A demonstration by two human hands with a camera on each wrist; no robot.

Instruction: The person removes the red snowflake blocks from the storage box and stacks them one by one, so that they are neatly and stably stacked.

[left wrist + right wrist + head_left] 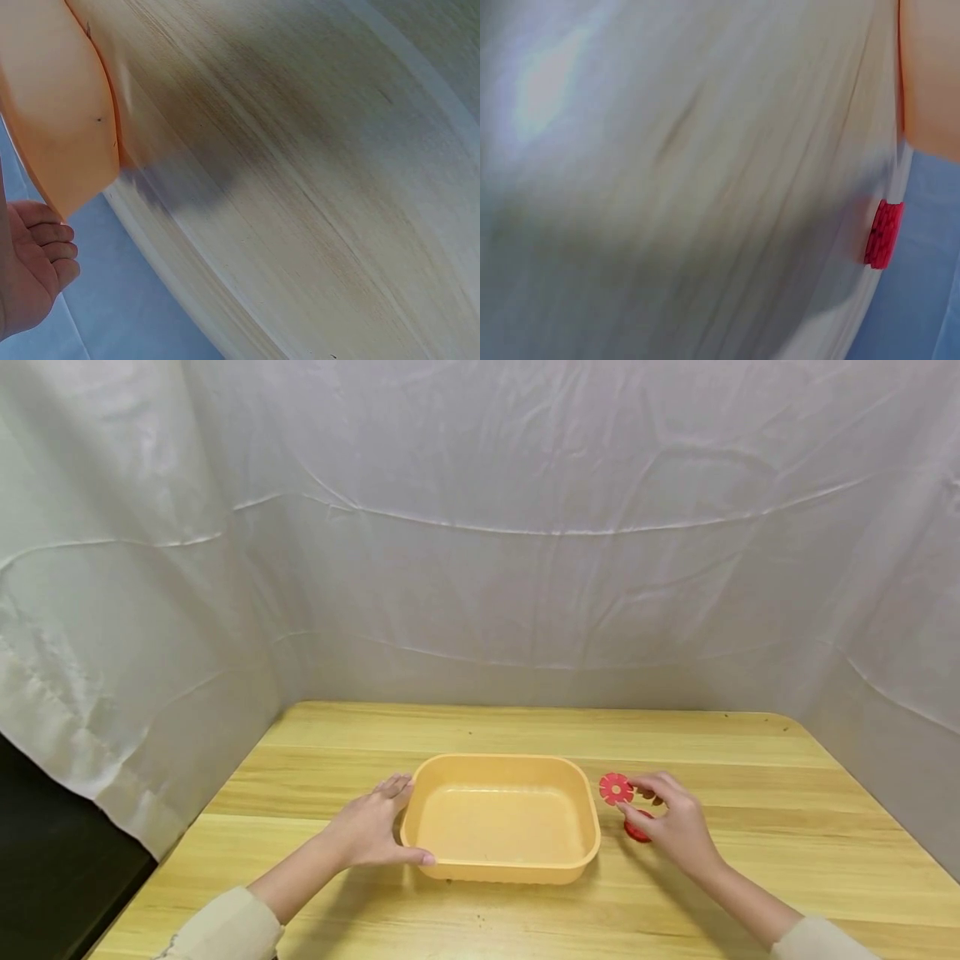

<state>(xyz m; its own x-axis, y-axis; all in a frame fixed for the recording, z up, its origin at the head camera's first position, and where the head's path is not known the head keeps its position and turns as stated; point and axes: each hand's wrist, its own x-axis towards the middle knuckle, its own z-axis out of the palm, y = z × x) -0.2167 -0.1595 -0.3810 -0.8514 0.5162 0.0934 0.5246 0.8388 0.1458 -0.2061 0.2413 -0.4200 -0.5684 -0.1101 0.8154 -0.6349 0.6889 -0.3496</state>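
A shallow yellow-orange plastic basin [504,866] stands on the wooden table. My left hand [375,828] holds its left end, with the thumb at the front corner and the other fingers along the far left side. In the left wrist view, the fingers [54,244] bend at the rim of the orange basin [64,120]. Just right of the basin, my right hand [678,822] pinches a red notched disc [607,790] with a round hole in its middle. Under that hand a short stack of red discs [636,830] lies partly hidden; the right wrist view shows the stack [886,234] side-on.
The light wooden table [795,827] reaches back to a pale cloth curtain [525,593] that hangs behind it and on both sides. A black surface [60,852] lies beyond the table's left edge. The basin's inside is bare.
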